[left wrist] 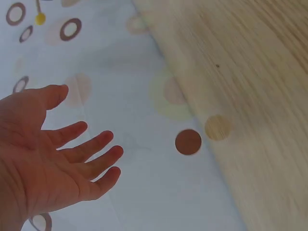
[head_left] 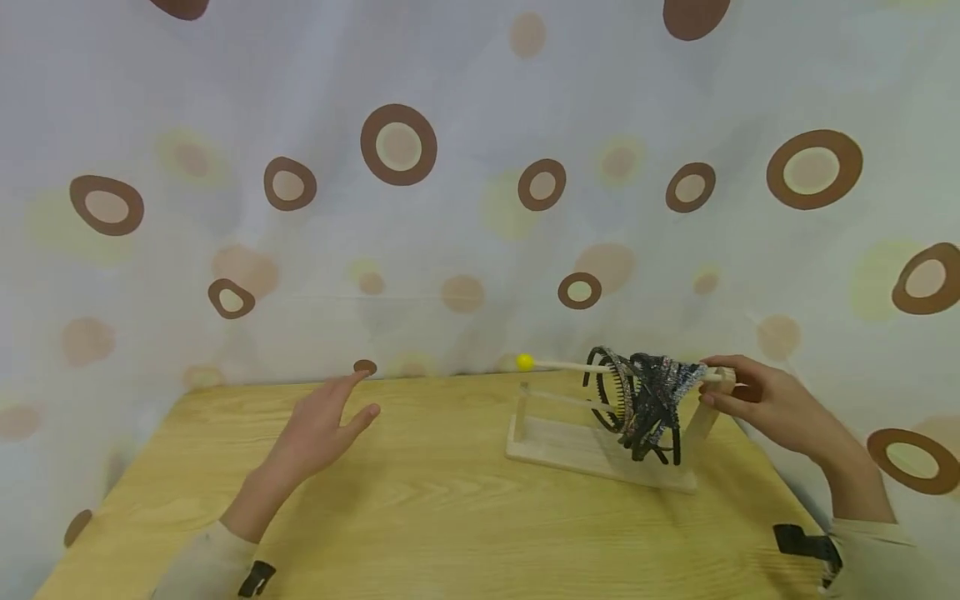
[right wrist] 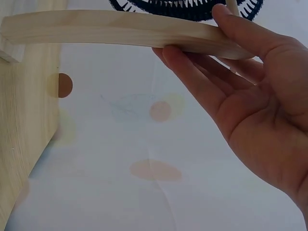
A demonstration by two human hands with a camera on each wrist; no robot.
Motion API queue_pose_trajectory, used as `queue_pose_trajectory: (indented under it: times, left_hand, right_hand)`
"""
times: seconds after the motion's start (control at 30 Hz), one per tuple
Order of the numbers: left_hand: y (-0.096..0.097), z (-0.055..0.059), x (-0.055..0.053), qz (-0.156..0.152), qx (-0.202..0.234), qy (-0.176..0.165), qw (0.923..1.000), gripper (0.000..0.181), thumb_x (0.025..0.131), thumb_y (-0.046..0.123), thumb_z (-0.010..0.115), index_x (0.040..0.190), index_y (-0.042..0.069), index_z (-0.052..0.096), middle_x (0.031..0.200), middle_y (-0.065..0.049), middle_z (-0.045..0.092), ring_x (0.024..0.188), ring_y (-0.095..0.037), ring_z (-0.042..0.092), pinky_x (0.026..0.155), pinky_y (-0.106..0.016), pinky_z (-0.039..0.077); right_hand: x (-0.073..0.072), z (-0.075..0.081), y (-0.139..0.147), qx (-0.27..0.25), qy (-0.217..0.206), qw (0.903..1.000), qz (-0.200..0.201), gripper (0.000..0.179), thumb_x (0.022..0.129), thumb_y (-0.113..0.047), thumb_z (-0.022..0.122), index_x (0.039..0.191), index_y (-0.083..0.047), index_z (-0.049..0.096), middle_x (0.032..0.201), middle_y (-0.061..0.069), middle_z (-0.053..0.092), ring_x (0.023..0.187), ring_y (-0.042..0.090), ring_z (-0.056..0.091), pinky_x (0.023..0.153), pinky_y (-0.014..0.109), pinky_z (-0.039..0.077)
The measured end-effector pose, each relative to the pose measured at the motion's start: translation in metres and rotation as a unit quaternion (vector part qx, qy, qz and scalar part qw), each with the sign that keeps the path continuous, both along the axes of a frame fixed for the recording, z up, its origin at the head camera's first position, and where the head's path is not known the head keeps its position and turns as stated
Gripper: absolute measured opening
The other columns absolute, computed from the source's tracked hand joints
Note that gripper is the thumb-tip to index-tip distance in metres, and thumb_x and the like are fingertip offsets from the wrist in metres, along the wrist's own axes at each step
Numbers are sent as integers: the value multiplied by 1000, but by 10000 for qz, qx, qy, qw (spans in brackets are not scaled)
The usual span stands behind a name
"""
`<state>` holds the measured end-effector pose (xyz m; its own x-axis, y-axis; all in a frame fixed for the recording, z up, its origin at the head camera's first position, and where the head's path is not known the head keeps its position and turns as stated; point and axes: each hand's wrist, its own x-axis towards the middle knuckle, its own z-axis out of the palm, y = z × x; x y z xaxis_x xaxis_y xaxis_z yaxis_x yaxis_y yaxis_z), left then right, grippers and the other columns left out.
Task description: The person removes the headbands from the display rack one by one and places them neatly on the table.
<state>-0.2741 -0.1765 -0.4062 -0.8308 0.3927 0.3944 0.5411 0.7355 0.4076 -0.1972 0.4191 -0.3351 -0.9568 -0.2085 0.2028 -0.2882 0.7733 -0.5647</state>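
Note:
A pale wooden rack stands at the right of the table, with a dowel tipped by a yellow ball. Several headbands, black toothed ones and dark glittery ones, hang bunched on that dowel. My right hand pinches the top of the rack's right-hand post between thumb and fingers; the right wrist view shows the same post in the grip. Away to the left, my left hand hovers above the table, fingers spread and holding nothing. In the left wrist view its palm faces the camera.
The wooden table reaches back to a white curtain printed with brown rings and dots. A lower, shorter dowel crosses the rack beneath the headbands. Dark straps sit at both wrists.

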Motion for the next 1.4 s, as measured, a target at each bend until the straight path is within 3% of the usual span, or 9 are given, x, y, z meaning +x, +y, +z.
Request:
queue_pose_trajectory:
  times: [0.23,0.4,0.53,0.63,0.73,0.87,0.93,1.17,1.4]
  left_hand:
    - [61,13,9,-373,810,-255,9957,43,105,28,61,142,8,56,124,-8,67,116,-30,62,91,-51,53]
    - [112,17,20,-941,1098,-663,9873,35,106,32,58,135,13,62,109,2,69,103,-19,65,86,-44,54]
    - [144,12,25,-1273,1515,-1254,9722,39,106,42,55,134,15,62,106,5,68,97,-14,65,82,-40,54]
    - [161,9,26,-1232,2042,-1618,9576,45,104,49,55,135,16,61,109,5,66,96,-12,63,83,-37,54]
    - [174,7,24,-1124,2549,-1772,9439,50,102,53,57,135,16,61,111,6,65,97,-12,62,81,-36,54]
    - [186,6,24,-1072,2999,-1743,9318,51,99,51,63,133,12,62,109,5,65,94,-14,63,76,-36,55]
    - [189,6,26,-1044,3064,-1694,9309,48,97,48,68,129,11,62,108,4,65,94,-17,63,76,-37,54]
    - [192,1,29,-963,2844,-1381,9438,31,95,30,76,116,9,66,104,2,65,97,-23,63,84,-47,53]
    - [186,-4,18,-1172,2825,-1183,9447,17,97,25,73,109,12,71,96,11,68,92,-12,62,79,-35,50]
  right_hand:
    - [-15,-8,-25,89,414,9991,-14,55,102,-25,66,152,-11,46,112,7,71,96,20,71,72,34,58]
    - [-20,-14,-42,29,502,9987,99,58,103,-26,65,154,-10,43,114,9,72,97,28,71,76,40,58]
    - [-24,-16,-57,-83,562,9983,136,58,101,-28,67,153,-12,45,116,10,72,98,26,71,78,41,59]
    - [-25,-17,-67,-97,668,9975,219,59,100,-27,69,152,-11,47,115,9,72,97,24,72,78,39,59]
    - [-27,-16,-77,-80,740,9969,267,61,99,-26,70,152,-8,47,111,7,73,95,23,73,77,38,59]
    - [-25,-13,-87,67,778,9966,274,65,98,-28,72,152,-5,46,106,6,74,94,26,73,78,44,59]
    - [-25,-12,-91,175,799,9962,283,66,97,-29,72,152,-4,46,104,5,74,93,26,73,78,47,59]
    - [-26,-14,-97,129,678,9966,444,65,99,-26,71,153,-2,44,101,-1,74,93,22,72,80,45,58]
    - [-25,-14,-96,85,727,9962,477,64,99,-25,70,152,0,44,106,4,74,97,25,72,81,45,58]
